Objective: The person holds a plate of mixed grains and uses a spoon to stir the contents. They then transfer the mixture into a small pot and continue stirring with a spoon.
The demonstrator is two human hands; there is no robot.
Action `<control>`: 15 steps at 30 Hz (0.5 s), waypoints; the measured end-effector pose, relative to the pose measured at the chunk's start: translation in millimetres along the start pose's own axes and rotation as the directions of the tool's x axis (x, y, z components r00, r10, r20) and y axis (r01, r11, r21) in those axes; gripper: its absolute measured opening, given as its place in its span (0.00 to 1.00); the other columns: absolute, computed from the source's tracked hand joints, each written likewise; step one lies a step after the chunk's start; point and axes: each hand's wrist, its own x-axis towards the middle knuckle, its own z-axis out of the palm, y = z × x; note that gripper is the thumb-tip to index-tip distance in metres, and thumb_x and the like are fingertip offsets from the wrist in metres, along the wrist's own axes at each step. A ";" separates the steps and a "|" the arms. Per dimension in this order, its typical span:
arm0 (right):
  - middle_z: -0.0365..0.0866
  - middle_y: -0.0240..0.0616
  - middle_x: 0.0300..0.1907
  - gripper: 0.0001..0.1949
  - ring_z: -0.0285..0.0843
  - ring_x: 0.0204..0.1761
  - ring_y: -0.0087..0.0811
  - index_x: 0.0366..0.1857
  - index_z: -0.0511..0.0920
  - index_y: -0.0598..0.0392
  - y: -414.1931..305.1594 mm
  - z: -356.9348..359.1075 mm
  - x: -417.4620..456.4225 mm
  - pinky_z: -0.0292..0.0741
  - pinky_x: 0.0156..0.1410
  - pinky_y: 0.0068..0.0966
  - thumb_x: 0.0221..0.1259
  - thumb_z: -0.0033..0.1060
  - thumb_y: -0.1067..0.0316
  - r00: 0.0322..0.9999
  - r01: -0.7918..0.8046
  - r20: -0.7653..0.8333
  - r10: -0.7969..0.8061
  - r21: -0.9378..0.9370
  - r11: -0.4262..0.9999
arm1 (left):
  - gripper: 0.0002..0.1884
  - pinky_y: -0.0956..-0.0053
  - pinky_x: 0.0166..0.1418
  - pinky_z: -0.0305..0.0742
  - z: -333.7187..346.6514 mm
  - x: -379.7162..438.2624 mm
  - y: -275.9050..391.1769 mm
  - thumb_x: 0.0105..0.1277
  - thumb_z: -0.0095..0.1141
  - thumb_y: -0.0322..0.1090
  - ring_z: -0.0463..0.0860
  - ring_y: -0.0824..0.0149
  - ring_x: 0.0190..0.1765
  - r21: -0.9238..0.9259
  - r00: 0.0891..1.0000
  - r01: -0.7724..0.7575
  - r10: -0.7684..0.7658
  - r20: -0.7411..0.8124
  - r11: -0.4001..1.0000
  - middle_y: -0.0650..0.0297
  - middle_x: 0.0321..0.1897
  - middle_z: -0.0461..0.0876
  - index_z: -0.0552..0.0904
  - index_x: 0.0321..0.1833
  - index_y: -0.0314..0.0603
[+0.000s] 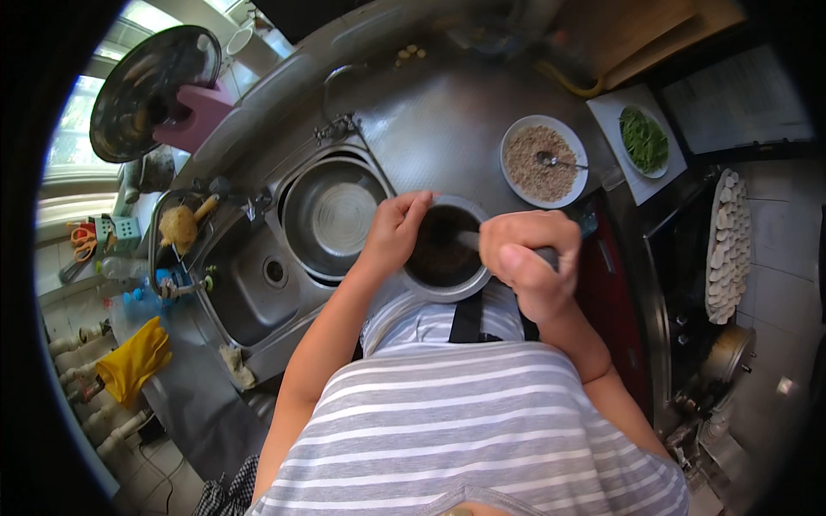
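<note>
A round metal pot (446, 293) with a dark inside is held close against my body at the counter's edge. My left hand (399, 229) grips its left rim, thumb on top. My right hand (532, 258) is closed around the dark handle of a utensil (467, 240) whose blurred end reaches into the pot; its tip is hard to make out. Beyond my right hand, a white bowl (506, 164) holds a light brown, crumbly food with a metal spoon (548, 158) in it.
To the left are a steel basin (339, 216) in one sink and a second sink bowl (248, 290). A plate of green leaves (644, 142) lies at right, near an egg tray (729, 248). Yellow rubber gloves (134, 362) hang at far left. A wok lid (155, 93) stands upper left.
</note>
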 end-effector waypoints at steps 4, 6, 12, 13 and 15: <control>0.70 0.36 0.15 0.12 0.66 0.18 0.23 0.17 0.70 0.64 58.4 -2.9 -6.9 0.62 0.25 0.25 0.55 0.57 0.71 0.990 -0.035 -0.132 0.042 0.052 0.998 | 0.19 0.76 0.49 0.74 1.7 -1.1 2.2 0.78 0.50 0.42 0.77 0.77 0.41 0.003 1.000 0.014 -0.014 0.014 1.000 0.68 0.33 0.85 0.84 0.48 0.28; 0.69 0.34 0.15 0.12 0.65 0.19 0.21 0.18 0.71 0.64 59.3 -8.6 -1.4 0.61 0.26 0.23 0.56 0.56 0.71 0.992 -0.094 -0.071 0.102 0.119 0.989 | 0.19 0.76 0.50 0.73 5.7 -5.0 6.9 0.78 0.51 0.43 0.77 0.77 0.41 0.037 1.000 -0.024 0.025 -0.014 0.999 0.69 0.32 0.84 0.84 0.48 0.29; 0.71 0.33 0.17 0.12 0.65 0.20 0.18 0.17 0.71 0.64 -2.1 -3.5 12.7 0.62 0.27 0.21 0.57 0.55 0.72 0.996 -0.071 -0.050 0.076 0.098 0.993 | 0.19 0.77 0.48 0.73 -1.1 3.9 6.2 0.78 0.51 0.43 0.76 0.78 0.40 0.019 1.000 -0.009 0.009 0.009 1.000 0.68 0.32 0.84 0.84 0.47 0.28; 0.72 0.33 0.17 0.11 0.66 0.21 0.18 0.17 0.72 0.64 -8.6 -5.7 14.4 0.62 0.27 0.21 0.57 0.55 0.73 0.998 -0.051 -0.028 0.053 0.078 0.996 | 0.19 0.77 0.47 0.73 -1.0 2.5 6.0 0.78 0.51 0.43 0.76 0.78 0.39 0.012 1.000 -0.008 0.008 0.019 1.000 0.67 0.32 0.84 0.84 0.47 0.28; 0.72 0.34 0.17 0.11 0.66 0.21 0.20 0.18 0.73 0.64 23.7 2.8 1.5 0.63 0.28 0.22 0.57 0.58 0.73 0.983 -0.067 -0.161 0.082 0.100 0.993 | 0.19 0.76 0.48 0.74 2.5 -0.8 6.8 0.78 0.52 0.42 0.77 0.77 0.41 0.036 1.000 -0.013 0.014 -0.004 0.999 0.65 0.33 0.85 0.84 0.47 0.28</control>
